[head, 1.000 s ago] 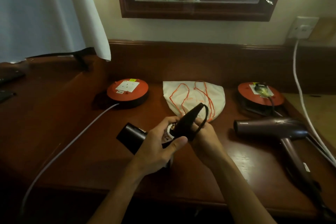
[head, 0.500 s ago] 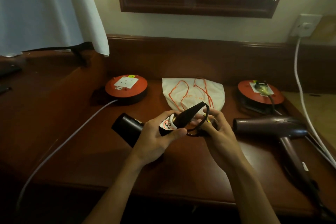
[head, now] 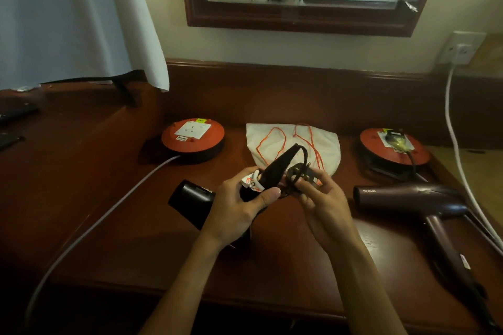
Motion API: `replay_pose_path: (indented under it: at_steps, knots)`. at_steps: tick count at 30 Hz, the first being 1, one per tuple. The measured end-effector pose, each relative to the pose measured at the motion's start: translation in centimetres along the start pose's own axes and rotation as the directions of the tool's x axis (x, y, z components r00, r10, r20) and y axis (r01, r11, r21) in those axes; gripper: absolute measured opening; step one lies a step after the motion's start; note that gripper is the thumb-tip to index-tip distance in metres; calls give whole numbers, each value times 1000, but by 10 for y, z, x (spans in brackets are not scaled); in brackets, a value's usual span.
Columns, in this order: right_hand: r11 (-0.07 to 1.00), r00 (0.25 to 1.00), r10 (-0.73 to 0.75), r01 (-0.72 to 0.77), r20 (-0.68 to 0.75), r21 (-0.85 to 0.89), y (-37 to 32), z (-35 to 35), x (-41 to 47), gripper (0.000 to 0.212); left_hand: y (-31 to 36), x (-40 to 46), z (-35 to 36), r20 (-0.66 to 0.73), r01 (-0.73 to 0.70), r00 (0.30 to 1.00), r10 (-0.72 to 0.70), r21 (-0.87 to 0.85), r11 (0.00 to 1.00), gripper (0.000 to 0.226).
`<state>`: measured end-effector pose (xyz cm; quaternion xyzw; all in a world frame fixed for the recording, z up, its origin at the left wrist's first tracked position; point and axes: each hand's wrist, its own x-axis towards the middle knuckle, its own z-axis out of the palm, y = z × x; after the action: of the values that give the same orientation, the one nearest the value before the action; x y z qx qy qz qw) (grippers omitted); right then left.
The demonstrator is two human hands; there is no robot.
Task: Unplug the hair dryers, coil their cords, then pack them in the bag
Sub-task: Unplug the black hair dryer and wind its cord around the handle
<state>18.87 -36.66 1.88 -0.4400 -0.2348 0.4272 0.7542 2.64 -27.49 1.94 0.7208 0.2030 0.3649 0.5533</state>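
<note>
My left hand (head: 239, 201) grips a black hair dryer (head: 190, 200) around its body, handle pointing up and away, over the middle of the wooden desk. My right hand (head: 324, 198) holds the dryer's coiled black cord and plug (head: 298, 171) just right of the handle. Behind my hands a white drawstring bag (head: 324, 144) with orange strings lies flat. A dark purple hair dryer (head: 413, 198) lies on the desk to the right, its cord running up to a plug (head: 394, 139) in the right orange socket reel.
Orange extension reels stand on both sides of the bag: the left reel (head: 193, 139) has a free socket and a grey cable (head: 109, 215) running toward me, the right reel (head: 373, 141) is occupied. A white cable (head: 454, 144) drops from a wall socket (head: 462, 47). A curtain (head: 76, 16) hangs at left.
My right hand has shifted from gripping the handle's end to holding the cord coil and plug beside it, its fingers opening out. The black dryer stays in my left hand.
</note>
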Motion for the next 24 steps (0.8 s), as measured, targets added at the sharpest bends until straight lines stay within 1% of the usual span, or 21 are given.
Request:
replay_pose_path:
  at_steps: [2, 4, 5, 7, 14, 20, 22, 24]
  knots:
    - [976, 997, -79, 80, 9, -204, -6, -1, -4, 50, 0, 2, 1, 6, 30, 1000, -30, 16, 999, 28]
    - [903, 987, -141, 161, 79, -399, -14, -3, -7, 38, -1, 4, 3, 14, 57, 998, -58, 50, 997, 28]
    - [873, 981, -150, 190, 124, -450, -18, -4, -6, 35, -2, 5, 5, 7, 62, 998, -62, 71, 996, 29]
    - [840, 971, -142, 222, 193, -496, -25, -7, -4, 37, -4, 6, 9, -33, 63, 998, -61, 87, 994, 31]
    - [815, 957, -179, 274, 228, -510, -28, -10, -5, 39, -3, 11, 19, -152, 57, 988, -37, 129, 990, 28]
    - [854, 957, -170, 263, 236, -450, -31, -13, -9, 42, -3, 13, 21, -163, 37, 987, -12, 155, 987, 27]
    - [880, 960, -150, 239, 235, -411, -30, -15, -8, 40, -5, 13, 20, -172, 45, 985, -19, 155, 987, 34]
    - [905, 960, -127, 215, 249, -368, -29, -16, -7, 39, -9, 15, 18, -169, 56, 985, -27, 168, 984, 49]
